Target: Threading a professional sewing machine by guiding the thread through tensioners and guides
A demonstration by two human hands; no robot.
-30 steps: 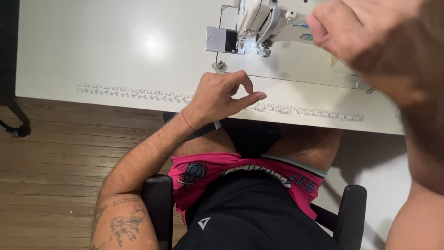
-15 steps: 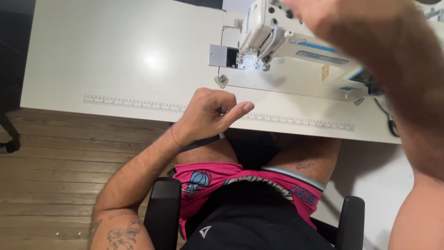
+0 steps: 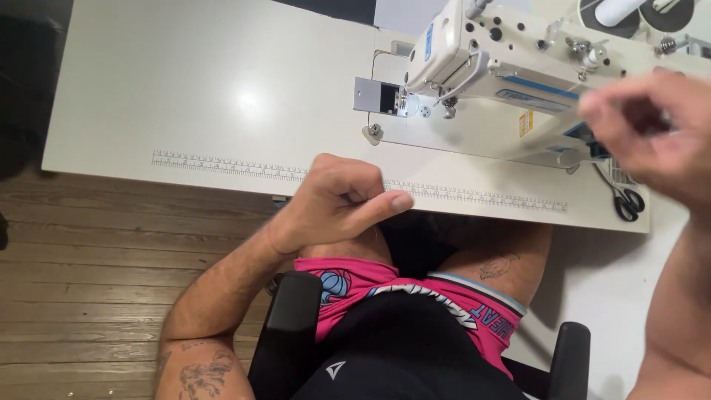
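My left hand point(image 3: 333, 204) rests at the front edge of the white sewing table point(image 3: 185, 96), over the measuring strip point(image 3: 222, 164). Its fingers are curled into a loose fist with the thumb pointing right, and nothing shows in it. My right hand point(image 3: 652, 130) is raised and blurred at the right, in front of the body of the white sewing machine point(image 3: 489, 59). Its fingers are bunched together; I cannot tell if anything is between them. The needle area point(image 3: 415, 104) is lit and bare.
Black scissors point(image 3: 628, 201) lie at the table's right front corner. The black armrests point(image 3: 285, 333) of my chair flank my lap. Wooden floor point(image 3: 89, 281) lies to the left, and a dark object point(image 3: 22, 111) stands at the far left.
My right hand has dropped from the top of the view to the right side of the machine. My left hand stays fisted at the table edge. The view has shifted towards the machine.
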